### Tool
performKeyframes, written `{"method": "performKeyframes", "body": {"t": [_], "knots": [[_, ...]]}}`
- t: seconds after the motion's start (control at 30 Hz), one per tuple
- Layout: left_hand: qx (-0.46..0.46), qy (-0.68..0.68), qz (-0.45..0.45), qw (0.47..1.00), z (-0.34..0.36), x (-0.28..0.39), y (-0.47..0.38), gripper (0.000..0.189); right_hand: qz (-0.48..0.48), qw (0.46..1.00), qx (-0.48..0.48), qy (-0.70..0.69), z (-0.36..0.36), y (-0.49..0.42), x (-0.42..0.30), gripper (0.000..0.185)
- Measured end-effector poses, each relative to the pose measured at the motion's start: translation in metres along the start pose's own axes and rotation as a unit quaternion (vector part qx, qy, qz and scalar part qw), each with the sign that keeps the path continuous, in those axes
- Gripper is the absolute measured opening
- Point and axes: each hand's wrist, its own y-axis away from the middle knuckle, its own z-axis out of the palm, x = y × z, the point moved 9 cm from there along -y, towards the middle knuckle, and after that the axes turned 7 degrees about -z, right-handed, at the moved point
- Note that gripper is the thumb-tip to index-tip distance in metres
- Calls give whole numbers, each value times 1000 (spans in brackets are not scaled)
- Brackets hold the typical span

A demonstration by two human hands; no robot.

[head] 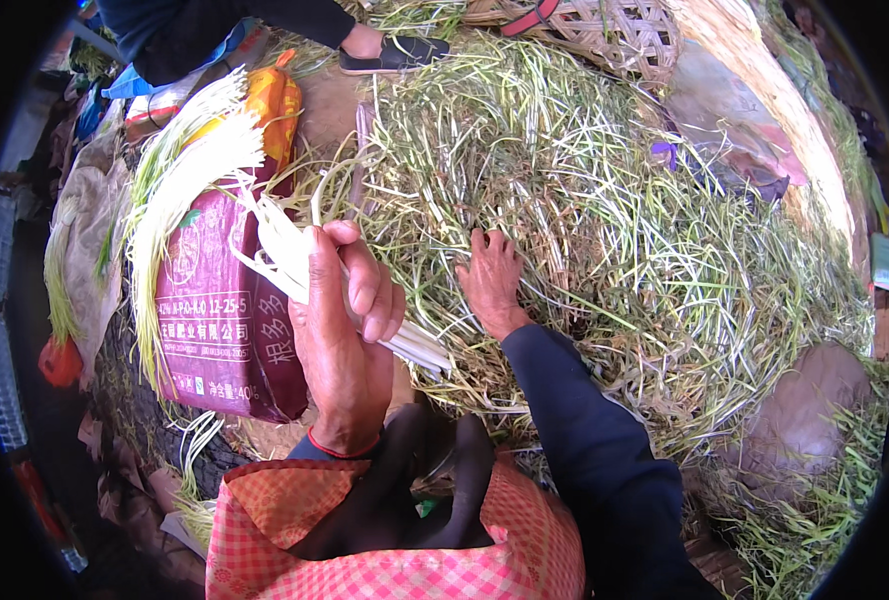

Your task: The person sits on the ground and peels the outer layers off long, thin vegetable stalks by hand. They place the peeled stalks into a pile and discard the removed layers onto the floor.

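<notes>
My left hand point(351, 322), raised near the centre with a red cord at its wrist, is closed around a small bunch of pale stalks point(283, 251). Their lower ends stick out to the right beneath the fingers. A large heap of long green and white stalks point(564, 187) spreads across the ground. On this heap rests my right hand point(493, 281), its fingers bent down into the stalks; whether they pinch any cannot be told. Left of my left hand, bunches of pale stalks point(197, 161) lie over a purple printed sack point(212, 300).
Beyond the sack, another person's dark shoe point(396, 56) stands at the heap's edge. A woven basket point(624, 34) is at the top. Plastic sheeting point(737, 112) lies upper right, a plastic-covered lump point(812, 405) lower right. A red bag point(60, 361) sits far left.
</notes>
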Motion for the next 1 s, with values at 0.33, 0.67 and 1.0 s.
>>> {"method": "performKeyframes", "body": {"t": [0.33,0.67,1.0], "knots": [[-2,5,0,1000,-2,9,5,28,-99,985,-6,140,-91,13,-2,48],[-14,12,9,1000,-1,16,11,27,-205,970,-20,126,-111,197,-5,41],[-44,2,-3,999,5,12,11,29,-273,941,-176,-93,-165,229,-26,26]]}}
